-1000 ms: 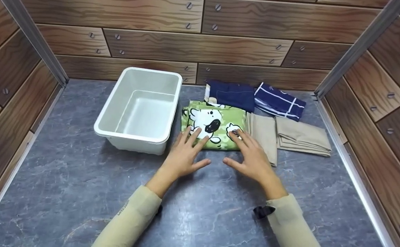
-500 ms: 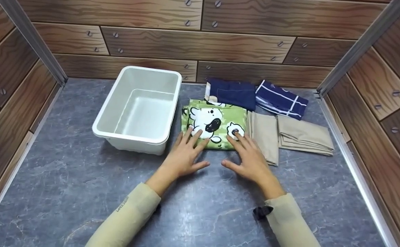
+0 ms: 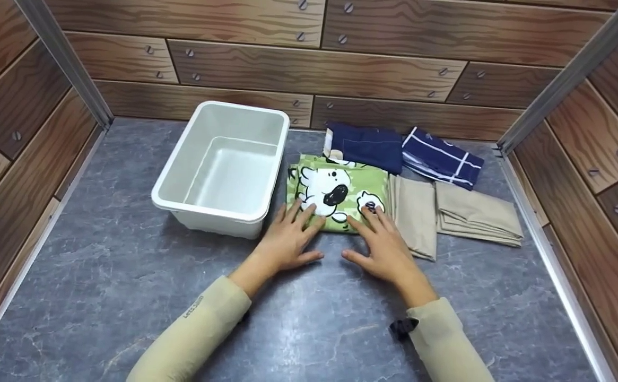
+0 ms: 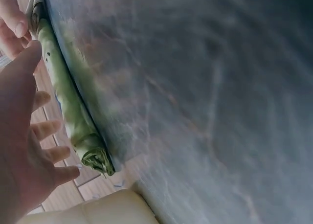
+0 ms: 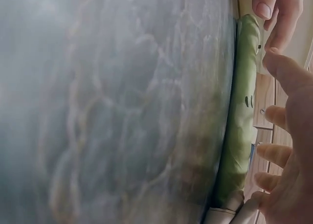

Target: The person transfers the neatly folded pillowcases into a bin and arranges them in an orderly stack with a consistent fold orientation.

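A folded green cloth (image 3: pixel 370 180) with white cartoon animals lies flat in the middle of the head view. My left hand (image 3: pixel 285 244) is over its near left corner with the fingers spread. My right hand (image 3: pixel 388 249) is over the near right corner in the same way, thumb pointing toward the left one. In the left wrist view the cloth (image 4: pixel 66 94) shows edge-on as a thick roll of layers beyond my spread fingers. The right wrist view shows its smooth near edge (image 5: pixel 239 111). Whether any fingertip touches the fabric I cannot tell.
Left of the cloth stands a white plastic bin (image 3: pixel 269 212) with a bare bottom. A folded navy cloth (image 3: pixel 367 146) and a navy cloth with white lines (image 3: pixel 444 156) lie behind. Two folded beige cloths (image 3: pixel 415 217) lie to the right. Wood-print walls (image 3: pixel 245 69) enclose three sides.
The head view has shifted slightly, moving the bin and cloths a little rightward in the picture. Both hands sit slightly farther left relative to the green cloth, fingers still spread.
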The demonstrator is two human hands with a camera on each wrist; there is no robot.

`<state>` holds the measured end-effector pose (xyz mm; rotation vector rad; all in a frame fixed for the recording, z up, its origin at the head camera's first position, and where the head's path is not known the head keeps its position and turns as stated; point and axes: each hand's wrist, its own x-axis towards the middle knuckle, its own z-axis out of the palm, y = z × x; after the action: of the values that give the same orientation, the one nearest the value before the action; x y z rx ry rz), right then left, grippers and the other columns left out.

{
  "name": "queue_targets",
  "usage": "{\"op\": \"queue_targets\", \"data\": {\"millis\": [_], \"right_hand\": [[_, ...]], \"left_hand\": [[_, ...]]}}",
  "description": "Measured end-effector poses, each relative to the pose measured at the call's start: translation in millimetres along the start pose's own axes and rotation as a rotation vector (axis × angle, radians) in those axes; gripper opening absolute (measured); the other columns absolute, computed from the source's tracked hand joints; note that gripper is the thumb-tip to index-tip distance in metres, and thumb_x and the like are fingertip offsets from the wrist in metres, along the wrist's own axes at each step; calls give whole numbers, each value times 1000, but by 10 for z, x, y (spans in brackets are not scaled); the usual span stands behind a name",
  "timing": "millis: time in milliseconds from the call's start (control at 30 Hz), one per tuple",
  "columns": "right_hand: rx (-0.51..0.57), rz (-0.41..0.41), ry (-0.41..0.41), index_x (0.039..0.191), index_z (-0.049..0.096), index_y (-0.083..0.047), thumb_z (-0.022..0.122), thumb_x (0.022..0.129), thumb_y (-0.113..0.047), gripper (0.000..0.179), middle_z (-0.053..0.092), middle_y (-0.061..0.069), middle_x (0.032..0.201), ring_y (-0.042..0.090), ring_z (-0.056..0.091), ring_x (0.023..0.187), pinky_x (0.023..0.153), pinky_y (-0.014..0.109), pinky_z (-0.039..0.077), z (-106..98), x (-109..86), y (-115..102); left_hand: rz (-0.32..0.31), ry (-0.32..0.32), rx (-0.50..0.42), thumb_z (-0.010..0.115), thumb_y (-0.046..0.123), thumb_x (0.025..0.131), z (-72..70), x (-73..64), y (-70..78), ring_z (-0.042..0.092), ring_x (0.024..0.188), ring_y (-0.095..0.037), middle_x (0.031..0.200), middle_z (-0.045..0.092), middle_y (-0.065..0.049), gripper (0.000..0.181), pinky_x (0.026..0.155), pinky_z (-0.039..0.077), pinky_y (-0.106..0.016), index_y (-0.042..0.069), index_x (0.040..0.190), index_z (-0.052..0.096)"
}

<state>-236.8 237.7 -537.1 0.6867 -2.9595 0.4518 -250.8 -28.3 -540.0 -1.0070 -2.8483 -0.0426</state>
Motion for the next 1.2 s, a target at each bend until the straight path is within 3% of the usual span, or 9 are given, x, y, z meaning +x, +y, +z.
{"op": "queue_targets", "data": {"millis": [167, 333, 633, 933, 1200], "right_hand": [[-65, -27, -13, 152, 43, -28, 63, 85, -67, 79, 30, 13, 161, 45, 20, 149, 119, 61, 18, 16, 22, 23], [-109, -64, -47, 153, 41, -30, 59, 85, -71, 81, 30, 15, 161, 46, 21, 148, 120, 60, 18, -11, 19, 52], [-227, -145, -31, 151, 44, -29, 59, 85, -71, 79, 36, 18, 158, 47, 24, 147, 119, 62, 20, 3, 19, 136], [-233, -141, -11, 152, 44, -27, 58, 88, -68, 77, 33, 17, 159, 46, 23, 147, 119, 61, 20, 38, 24, 161], [-280, -172, -45, 151, 44, -27, 56, 88, -69, 77, 34, 18, 159, 46, 25, 146, 119, 62, 21, -19, 31, 183]], "left_hand": [[-18, -31, 11, 45, 72, 92, 18, -19, -28, 20, 149, -45, 162, 29, -15, 83, 119, 18, -63, 22, 157, 33], [3, -26, 7, 44, 71, 93, 33, -30, -49, 21, 148, -46, 161, 29, -16, 82, 118, 18, -63, 21, 157, 34], [14, -6, 27, 47, 70, 93, 60, -80, -58, 22, 148, -45, 159, 34, -15, 81, 118, 21, -63, 20, 155, 37], [4, -20, 40, 41, 73, 93, 69, -72, -19, 18, 149, -46, 161, 31, -14, 83, 118, 19, -63, 20, 156, 35], [10, -28, 34, 40, 73, 93, 76, -42, -3, 17, 149, -46, 161, 31, -14, 82, 119, 17, -64, 20, 156, 35]]}}
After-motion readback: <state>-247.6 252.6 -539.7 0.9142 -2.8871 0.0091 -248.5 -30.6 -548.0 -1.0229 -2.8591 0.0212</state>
